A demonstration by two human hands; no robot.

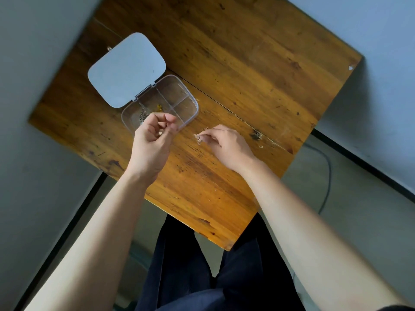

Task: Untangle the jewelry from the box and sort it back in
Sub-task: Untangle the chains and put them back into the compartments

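A clear plastic box (190, 102) with dividers stands open on the wooden table, its grey lid (125, 68) folded back to the upper left. In its near-left compartment lie a silvery chain (142, 114) and a small yellow piece (159, 107). My left hand (152, 140) hovers at the box's near edge, fingers pinched, with a small gold piece (160, 133) in it. My right hand (226, 144) rests on the table to the right of the box, its fingertips pinched on a thin gold chain (199, 136) that lies partly on the wood.
The wooden table (258, 63) has a dark crack running diagonally and a knot (256, 136) right of my right hand. A small metal bit (109, 48) lies beyond the lid. A cable (327, 171) runs on the floor at right. My dark trousers are below.
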